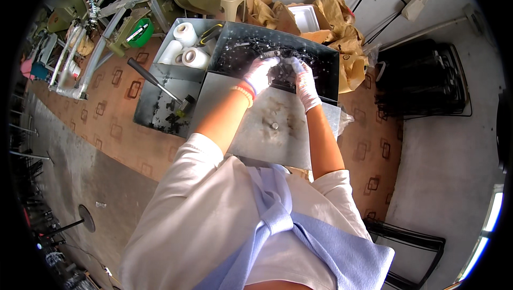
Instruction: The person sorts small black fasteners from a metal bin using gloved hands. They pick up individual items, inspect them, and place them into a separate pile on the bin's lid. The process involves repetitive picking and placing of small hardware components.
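Observation:
Both my hands wear thin whitish gloves and meet over a metal bin (pixel 219 49) filled with small black parts (pixel 240 47). The fingers of my left hand (pixel 260 73) are pinched together; a small greyish piece (pixel 271 54) shows at their tips. My right hand (pixel 304 80) is a little to the right, its fingertips also drawn together near the same spot. Whether anything sits in the right fingers is too small to make out. Below the hands lies a flat metal plate (pixel 240 119) with a short peg (pixel 275 125) standing on it.
At the left, a metal tray (pixel 147 103) holds a hammer (pixel 155 80) and black bits. Behind it, a compartment contains white rolls (pixel 195 57) and yellow-black cutters (pixel 210 33). Crumpled brown paper (pixel 350 55) lies behind right; black frames (pixel 419 79) lean against the wall; green machinery stands far left.

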The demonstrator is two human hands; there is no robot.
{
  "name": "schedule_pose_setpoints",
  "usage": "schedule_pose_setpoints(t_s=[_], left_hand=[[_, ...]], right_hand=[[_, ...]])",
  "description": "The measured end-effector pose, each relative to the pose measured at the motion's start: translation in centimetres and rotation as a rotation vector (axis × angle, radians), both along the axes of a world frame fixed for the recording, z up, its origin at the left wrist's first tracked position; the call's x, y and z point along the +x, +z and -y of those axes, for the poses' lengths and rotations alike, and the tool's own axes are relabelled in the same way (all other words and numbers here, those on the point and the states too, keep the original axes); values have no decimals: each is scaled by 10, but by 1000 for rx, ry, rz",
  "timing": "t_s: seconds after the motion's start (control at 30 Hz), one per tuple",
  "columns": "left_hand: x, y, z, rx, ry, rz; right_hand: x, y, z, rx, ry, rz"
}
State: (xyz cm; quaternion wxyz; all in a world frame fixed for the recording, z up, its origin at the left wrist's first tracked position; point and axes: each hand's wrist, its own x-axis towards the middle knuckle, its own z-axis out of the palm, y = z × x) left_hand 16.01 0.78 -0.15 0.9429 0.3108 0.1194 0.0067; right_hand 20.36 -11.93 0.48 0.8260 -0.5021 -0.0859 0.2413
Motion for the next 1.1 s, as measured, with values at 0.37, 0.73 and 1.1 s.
schedule_pose_setpoints(t_s=[0.37,0.73,1.1], left_hand=[[9,-22,-5,6,70,-17],[12,-21,-13,-337,63,-122],[9,-17,-13,-351,42,-118]], right_hand=[[0,-13,6,-268,72,67],[3,-16,14,-93,-20,-36],[-1,-9,12,-65,-46,-63]])
